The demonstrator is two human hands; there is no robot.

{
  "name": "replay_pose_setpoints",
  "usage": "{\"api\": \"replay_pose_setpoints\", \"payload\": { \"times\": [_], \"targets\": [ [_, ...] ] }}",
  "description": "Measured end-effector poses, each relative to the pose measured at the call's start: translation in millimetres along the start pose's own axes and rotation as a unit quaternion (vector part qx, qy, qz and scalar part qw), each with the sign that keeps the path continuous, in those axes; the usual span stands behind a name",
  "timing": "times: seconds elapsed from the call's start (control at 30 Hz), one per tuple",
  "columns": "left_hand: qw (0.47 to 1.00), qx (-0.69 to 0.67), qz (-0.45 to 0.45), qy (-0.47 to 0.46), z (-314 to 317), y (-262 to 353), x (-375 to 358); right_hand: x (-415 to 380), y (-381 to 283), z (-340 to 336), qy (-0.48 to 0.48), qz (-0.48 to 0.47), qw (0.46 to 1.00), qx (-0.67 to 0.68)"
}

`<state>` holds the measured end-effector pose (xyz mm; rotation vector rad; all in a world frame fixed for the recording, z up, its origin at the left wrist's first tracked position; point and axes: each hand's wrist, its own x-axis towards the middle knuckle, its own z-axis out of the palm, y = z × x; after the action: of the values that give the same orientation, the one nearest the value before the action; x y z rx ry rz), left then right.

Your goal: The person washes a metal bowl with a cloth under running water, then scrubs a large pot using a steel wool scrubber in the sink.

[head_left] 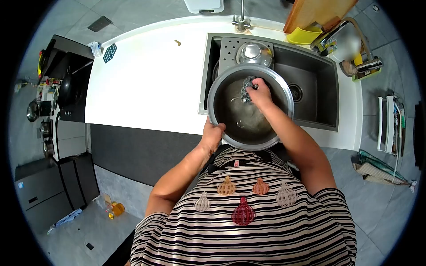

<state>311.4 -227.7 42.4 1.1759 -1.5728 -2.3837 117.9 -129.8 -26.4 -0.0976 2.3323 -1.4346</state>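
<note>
A large steel pot (230,84) is tilted toward me over the front edge of the dark sink (310,71). My left hand (212,135) grips the pot's near rim. My right hand (259,92) is inside the pot, closed on a grey scouring pad (246,87) pressed against the inner wall. A little water lies in the pot's bottom.
A steel lid (254,53) rests on the perforated drain tray at the sink's back left. The tap (241,20) stands behind it. White counter (142,84) spreads to the left. A wooden board (317,12) and yellow holder (302,35) are at the back right. A stove with a black pan (66,88) is far left.
</note>
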Motion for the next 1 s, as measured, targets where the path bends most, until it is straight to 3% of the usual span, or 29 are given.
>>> {"api": "replay_pose_setpoints", "payload": {
  "times": [0.03,0.07,0.17,0.2,0.27,0.3,0.33,0.4,0.43,0.53,0.57,0.63,0.73,0.8,0.83,0.87,0.93,0.97,1.0],
  "targets": [
    [1.000,0.001,-0.026,0.008,2,1,-6,-8,-12,-10,-0.036,-0.050,0.988,-0.141],
    [1.000,0.001,-0.027,0.008,3,-3,-9,-16,-22,-15,-0.037,-0.049,0.988,-0.141],
    [0.999,-0.033,-0.020,0.000,4,-18,-17,-35,-39,-18,-0.102,-0.165,0.924,-0.331],
    [0.999,-0.031,-0.020,0.000,6,-7,-20,-38,-37,-15,-0.101,-0.164,0.924,-0.330],
    [0.982,-0.071,-0.168,0.056,13,27,-27,-42,-25,-6,-0.193,-0.132,0.840,-0.489],
    [0.985,-0.034,-0.155,0.073,13,33,-23,-39,-20,-4,-0.216,-0.132,0.833,-0.493],
    [0.985,-0.033,-0.153,0.074,5,29,-13,-40,-24,-5,-0.215,-0.134,0.833,-0.492],
    [1.000,0.016,-0.023,-0.002,-10,18,9,-41,-33,-9,-0.289,-0.125,0.864,-0.393],
    [0.999,0.038,-0.005,-0.005,-11,16,14,-49,-40,-6,-0.315,-0.095,0.876,-0.353],
    [0.989,0.142,-0.025,-0.042,-21,5,30,-63,-34,14,-0.387,-0.180,0.885,-0.185],
    [0.989,0.143,-0.023,-0.042,-22,0,33,-61,-37,21,-0.386,-0.181,0.886,-0.184],
    [0.990,0.142,0.011,-0.013,-22,-7,29,-48,-33,40,-0.301,-0.213,0.925,-0.093],
    [0.991,0.130,-0.001,-0.009,-21,-4,28,-12,-20,50,0.009,-0.155,0.985,0.081],
    [0.992,0.125,0.001,-0.008,-18,-4,25,-15,-26,37,0.039,0.074,0.964,0.254],
    [0.991,0.132,-0.001,0.002,-16,-1,23,-7,-7,42,0.063,-0.012,0.994,0.088],
    [0.990,0.139,-0.002,0.012,-14,1,23,-5,15,49,0.033,-0.035,0.993,0.107],
    [0.991,0.130,0.003,0.016,-14,0,24,-38,-16,38,-0.047,-0.149,0.987,-0.043],
    [0.992,0.122,0.005,0.020,-14,-2,24,-44,-25,42,-0.139,-0.156,0.976,-0.062],
    [0.992,0.123,0.004,0.020,-14,0,22,-47,-33,42,-0.202,-0.242,0.945,-0.085]
  ]
}}
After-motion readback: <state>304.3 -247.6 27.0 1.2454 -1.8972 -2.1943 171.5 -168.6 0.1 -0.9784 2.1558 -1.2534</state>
